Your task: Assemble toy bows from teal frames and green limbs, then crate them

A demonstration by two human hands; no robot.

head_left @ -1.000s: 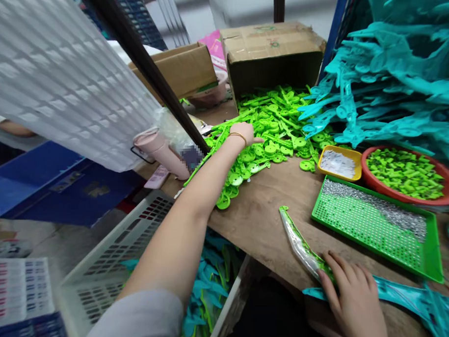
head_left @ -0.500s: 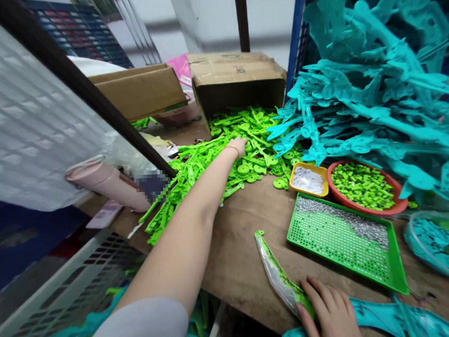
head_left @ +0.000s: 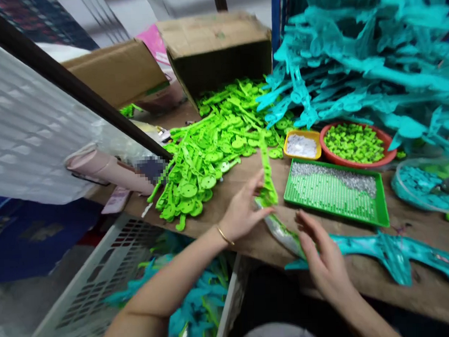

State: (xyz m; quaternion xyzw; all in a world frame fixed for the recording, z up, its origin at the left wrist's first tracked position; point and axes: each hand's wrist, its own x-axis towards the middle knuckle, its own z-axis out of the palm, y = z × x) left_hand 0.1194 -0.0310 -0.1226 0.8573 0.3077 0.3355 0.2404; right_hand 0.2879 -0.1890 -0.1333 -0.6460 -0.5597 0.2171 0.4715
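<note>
My left hand (head_left: 244, 212) is closed on a long bright green plastic part (head_left: 266, 169), raised upright above the table. Below it on the wood lies a curved green piece with a clear plastic side (head_left: 280, 235), its near end partly hidden by my right hand (head_left: 323, 258). The right hand has its fingers apart and holds nothing that I can see; whether it touches the curved piece I cannot tell. To its right a teal plastic part (head_left: 393, 253) lies along the table's front edge. A heap of green parts (head_left: 205, 159) spreads beyond my left hand.
A green tray (head_left: 332, 211) of small metal pieces, a yellow dish (head_left: 319, 153) and a red bowl (head_left: 391, 155) stand at right, below a teal pile (head_left: 349, 70). An open cardboard box (head_left: 212, 36) is behind. A pale crate (head_left: 99, 281) sits below left.
My left hand has come back from the green heap with a green part in it. My right hand has lifted off the curved piece and opened. The view has shifted downward.
</note>
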